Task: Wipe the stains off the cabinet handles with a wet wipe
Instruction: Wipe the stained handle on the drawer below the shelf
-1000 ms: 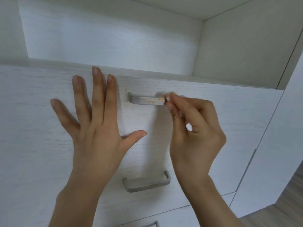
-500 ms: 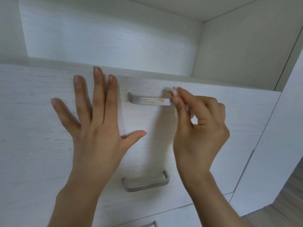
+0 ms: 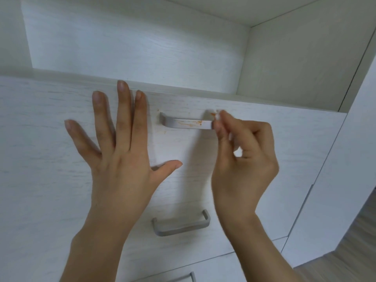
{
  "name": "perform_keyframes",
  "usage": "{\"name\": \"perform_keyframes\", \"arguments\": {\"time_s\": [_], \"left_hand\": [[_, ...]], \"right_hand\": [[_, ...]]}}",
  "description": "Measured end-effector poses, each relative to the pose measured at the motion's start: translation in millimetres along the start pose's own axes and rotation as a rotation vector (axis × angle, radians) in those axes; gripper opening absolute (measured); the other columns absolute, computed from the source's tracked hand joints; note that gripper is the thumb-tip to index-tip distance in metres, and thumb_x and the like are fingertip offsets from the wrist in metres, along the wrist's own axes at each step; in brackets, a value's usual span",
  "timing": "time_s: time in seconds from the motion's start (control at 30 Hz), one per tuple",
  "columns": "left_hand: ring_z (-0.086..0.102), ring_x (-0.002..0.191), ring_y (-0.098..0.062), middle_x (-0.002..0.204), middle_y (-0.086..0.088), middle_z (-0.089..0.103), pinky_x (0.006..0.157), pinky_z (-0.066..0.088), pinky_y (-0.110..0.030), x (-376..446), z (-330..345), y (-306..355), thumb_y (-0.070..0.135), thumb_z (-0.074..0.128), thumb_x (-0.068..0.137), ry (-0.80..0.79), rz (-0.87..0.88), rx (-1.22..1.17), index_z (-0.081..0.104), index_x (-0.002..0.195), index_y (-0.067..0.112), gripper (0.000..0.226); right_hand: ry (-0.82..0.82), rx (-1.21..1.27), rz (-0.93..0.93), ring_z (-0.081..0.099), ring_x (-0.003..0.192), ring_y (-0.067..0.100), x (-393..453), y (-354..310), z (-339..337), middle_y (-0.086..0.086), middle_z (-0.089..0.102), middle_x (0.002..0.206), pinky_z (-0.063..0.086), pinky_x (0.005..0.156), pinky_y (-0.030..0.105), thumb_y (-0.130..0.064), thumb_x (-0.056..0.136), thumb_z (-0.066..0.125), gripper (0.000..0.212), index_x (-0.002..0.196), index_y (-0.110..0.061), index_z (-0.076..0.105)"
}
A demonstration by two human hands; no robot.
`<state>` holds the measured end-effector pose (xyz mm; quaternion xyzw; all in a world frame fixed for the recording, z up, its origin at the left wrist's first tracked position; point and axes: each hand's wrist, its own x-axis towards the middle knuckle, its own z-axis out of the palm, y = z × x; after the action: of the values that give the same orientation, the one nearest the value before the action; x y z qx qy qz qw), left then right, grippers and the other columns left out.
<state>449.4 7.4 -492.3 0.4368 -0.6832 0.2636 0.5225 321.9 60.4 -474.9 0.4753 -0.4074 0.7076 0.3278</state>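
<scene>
The upper grey metal handle [image 3: 186,123] on the white drawer front [image 3: 50,123] carries orange stains along its bar. At its right end my right hand [image 3: 242,157] pinches a small white wet wipe [image 3: 217,116] with an orange smear on it, pressed against the handle. My left hand [image 3: 120,151] lies flat on the drawer front to the left of the handle, fingers straight and spread. A small orange spot sits on the wood by the handle's left end.
A second grey handle [image 3: 181,225] sits lower on the same front, and part of a third handle [image 3: 189,276] shows at the bottom edge. An open cabinet recess [image 3: 132,41] lies above. A white side panel [image 3: 345,169] and wooden floor [image 3: 350,259] are at the right.
My right hand has slid the wipe from the middle right of the upper handle to its right end, uncovering more stained bar. My left hand has stayed pressed in place.
</scene>
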Motion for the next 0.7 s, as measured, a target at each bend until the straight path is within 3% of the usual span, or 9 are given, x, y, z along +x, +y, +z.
{"name": "perform_keyframes", "arguments": {"time_s": [0.27, 0.4, 0.5, 0.7], "left_hand": [[0.001, 0.14, -0.039, 0.155, -0.016, 0.011, 0.102, -0.002, -0.069, 0, -1, 1, 0.065, 0.068, 0.061, 0.002, -0.001, 0.021, 0.016, 0.149, 0.006, 0.118], [0.002, 0.139, -0.039, 0.155, -0.016, 0.011, 0.102, -0.002, -0.068, 1, 0, 0, 0.066, 0.069, 0.06, 0.009, -0.01, 0.035, 0.018, 0.148, 0.006, 0.118], [0.003, 0.14, -0.039, 0.155, -0.015, 0.011, 0.103, -0.002, -0.067, 1, 0, 0, 0.065, 0.07, 0.059, 0.017, -0.008, 0.038, 0.018, 0.149, 0.006, 0.119], [0.003, 0.14, -0.039, 0.155, -0.017, 0.013, 0.103, -0.002, -0.067, 1, 1, 1, 0.065, 0.071, 0.06, 0.014, -0.006, 0.038, 0.017, 0.149, 0.006, 0.119]], "right_hand": [[-0.007, 0.11, 0.125, 0.049, 0.07, -0.005, -11, -6, 0, -0.005, 0.052, 0.085, 0.04, 0.069, 0.005, -0.003, 0.081, 0.071, 0.019, 0.098, -0.012, 0.071], [0.059, 0.25, 0.316, 0.051, 0.068, -0.003, -6, -10, 0, -0.009, 0.055, 0.082, 0.041, 0.068, 0.008, -0.014, 0.08, 0.072, 0.017, 0.094, -0.023, 0.071], [-0.008, 0.226, 0.277, 0.052, 0.069, -0.001, -8, -15, 3, -0.008, 0.057, 0.083, 0.04, 0.067, 0.008, -0.011, 0.08, 0.073, 0.015, 0.093, -0.02, 0.072], [0.021, 0.245, 0.299, 0.05, 0.067, -0.002, -11, -17, 4, -0.009, 0.054, 0.08, 0.04, 0.067, 0.007, -0.009, 0.079, 0.073, 0.019, 0.095, -0.02, 0.071]]}}
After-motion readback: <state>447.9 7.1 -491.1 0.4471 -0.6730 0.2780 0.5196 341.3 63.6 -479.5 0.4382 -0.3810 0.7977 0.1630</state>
